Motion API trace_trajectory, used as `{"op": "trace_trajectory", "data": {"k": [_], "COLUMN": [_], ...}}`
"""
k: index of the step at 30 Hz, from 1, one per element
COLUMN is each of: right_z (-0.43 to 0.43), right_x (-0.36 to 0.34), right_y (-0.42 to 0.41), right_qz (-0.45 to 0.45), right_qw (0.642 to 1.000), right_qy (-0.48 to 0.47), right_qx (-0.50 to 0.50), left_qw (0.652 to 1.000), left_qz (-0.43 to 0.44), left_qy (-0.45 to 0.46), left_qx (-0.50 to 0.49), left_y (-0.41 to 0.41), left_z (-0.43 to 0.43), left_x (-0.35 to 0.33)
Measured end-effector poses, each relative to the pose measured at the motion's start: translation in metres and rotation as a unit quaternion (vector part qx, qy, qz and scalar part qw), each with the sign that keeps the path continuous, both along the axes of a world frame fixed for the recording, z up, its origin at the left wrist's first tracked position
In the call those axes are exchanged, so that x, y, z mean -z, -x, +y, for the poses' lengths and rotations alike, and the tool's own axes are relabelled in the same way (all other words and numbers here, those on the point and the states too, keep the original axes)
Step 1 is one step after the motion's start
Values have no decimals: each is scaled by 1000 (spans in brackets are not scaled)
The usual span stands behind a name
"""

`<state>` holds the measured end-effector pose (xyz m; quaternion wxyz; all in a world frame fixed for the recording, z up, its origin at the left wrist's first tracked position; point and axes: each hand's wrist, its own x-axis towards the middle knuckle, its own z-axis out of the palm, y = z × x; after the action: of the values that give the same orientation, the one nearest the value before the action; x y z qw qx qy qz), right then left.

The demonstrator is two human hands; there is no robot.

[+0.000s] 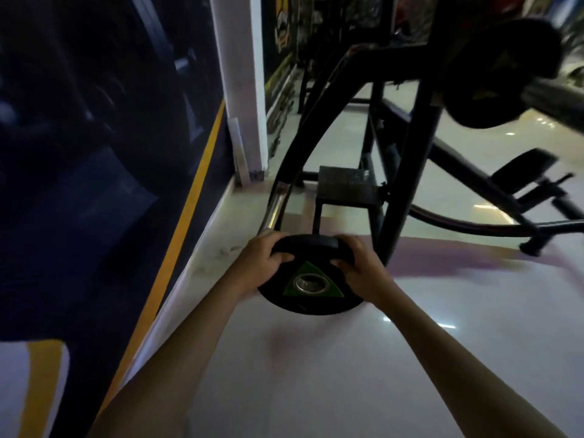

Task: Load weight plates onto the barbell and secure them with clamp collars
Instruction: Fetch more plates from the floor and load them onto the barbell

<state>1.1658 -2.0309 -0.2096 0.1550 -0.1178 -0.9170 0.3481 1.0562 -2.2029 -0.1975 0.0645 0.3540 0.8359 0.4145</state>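
Holding the weight plate (311, 275) w/ both hands, out in front of me, up off the floor (316, 358). My left hand (264, 263) is on one side, right hand (360, 267) on the other, so it won't tip. My fingers (282, 258) are wrapped tight on the rim and the grip holes, bc it looks heavy. It lies nearly flat, green triangle and metal hole facing up at me. The barbell (556, 105) is up on the rack (407, 172), far right, blurry, w/ a dark plate already on. I think I carry this one there next.

Black weight plate (311, 279) between left hand (264, 263) and right hand (363, 267).
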Motion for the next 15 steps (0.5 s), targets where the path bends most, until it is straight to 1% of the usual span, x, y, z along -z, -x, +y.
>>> {"op": "trace_trajectory", "data": {"k": [3, 6, 9, 15], "right_z": [28, 60, 94, 161], "right_x": [-35, -67, -100, -160], "right_y": [-46, -90, -133, -207], "right_qz": [77, 128, 159, 199], "right_qw": [996, 987, 980, 974], "right_qy": [-9, -30, -41, -45], "right_qx": [49, 92, 109, 103], "left_qw": [998, 991, 983, 965], "left_qz": [50, 90, 122, 178], "left_qy": [-25, -49, -74, -123], "left_qx": [40, 87, 111, 146], "left_y": [-33, -66, -101, -163], "left_z": [36, 76, 116, 190], "left_x": [-38, -72, -103, -158]}}
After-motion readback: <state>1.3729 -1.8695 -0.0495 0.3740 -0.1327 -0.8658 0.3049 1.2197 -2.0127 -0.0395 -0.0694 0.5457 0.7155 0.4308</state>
